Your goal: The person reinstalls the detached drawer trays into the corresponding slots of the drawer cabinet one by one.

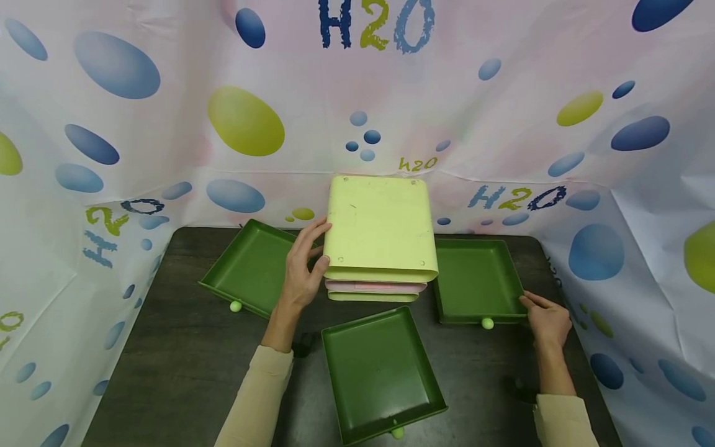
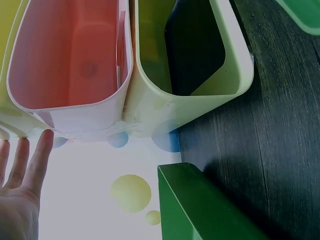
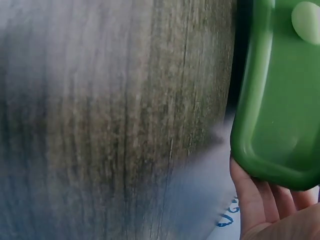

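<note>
A stacked cabinet with a pale yellow top (image 1: 380, 223) stands at the back middle of the table. In the left wrist view its fronts are open-ended shells, one pink (image 2: 90, 117) and one pale yellow-green (image 2: 155, 107). My left hand (image 1: 298, 276) rests against the cabinet's upper left side, fingers extended. At the right, my right hand (image 1: 548, 321) grips the front right corner of a green drawer (image 1: 477, 279) with a round light-green knob (image 1: 488, 323). The right wrist view shows fingers (image 3: 250, 197) at the end of the drawer front.
A second green drawer (image 1: 246, 264) lies angled left of the cabinet, partly behind my left hand. Another green drawer (image 1: 382, 372) lies in front, turned slightly. The dark wooden table (image 1: 167, 366) is enclosed by a printed white curtain (image 1: 313, 81) at the back and sides.
</note>
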Tool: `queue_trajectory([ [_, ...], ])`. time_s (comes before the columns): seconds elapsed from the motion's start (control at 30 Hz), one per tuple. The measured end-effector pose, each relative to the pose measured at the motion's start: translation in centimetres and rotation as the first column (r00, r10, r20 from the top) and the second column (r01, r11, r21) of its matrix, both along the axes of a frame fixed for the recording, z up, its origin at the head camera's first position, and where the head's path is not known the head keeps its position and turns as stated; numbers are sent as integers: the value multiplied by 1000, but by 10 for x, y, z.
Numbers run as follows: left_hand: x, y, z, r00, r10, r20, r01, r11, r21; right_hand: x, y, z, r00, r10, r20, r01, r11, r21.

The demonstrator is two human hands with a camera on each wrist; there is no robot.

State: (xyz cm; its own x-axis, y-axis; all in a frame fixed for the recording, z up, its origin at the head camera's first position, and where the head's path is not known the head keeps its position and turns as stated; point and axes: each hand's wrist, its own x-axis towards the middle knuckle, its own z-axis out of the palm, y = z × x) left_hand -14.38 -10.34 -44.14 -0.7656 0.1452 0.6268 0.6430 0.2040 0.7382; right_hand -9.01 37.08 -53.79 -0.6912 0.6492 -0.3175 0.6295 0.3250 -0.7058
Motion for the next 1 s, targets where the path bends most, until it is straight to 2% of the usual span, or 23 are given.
queue_trajectory([
  [0.3, 0, 0, 0, 1000, -3, -8, 3, 1000, 1, 7, 0, 5, 1000, -13, 7, 13, 1000, -10],
  [0.53, 0, 0, -1, 1000, 2, 6, -2, 1000, -3, 16, 0, 14, 999, -45, -12, 44, 993, -110],
  [0.7, 0, 1, -2, 1000, -6, 14, 6, 1000, 2, 22, -4, 23, 998, -45, -44, 38, 990, -133],
  [0.8, -6, 1, -12, 1000, -12, 13, 11, 1000, 7, 26, -7, 27, 997, -41, -69, 32, 991, -133],
  [0.93, -15, -3, -32, 1000, 2, 12, -2, 1000, -2, 31, -9, 31, 994, -32, -100, 19, 992, -124],
  [1.0, -12, -2, -26, 1000, 0, 11, 0, 1000, -1, 33, -9, 33, 994, -32, -104, 19, 992, -121],
])
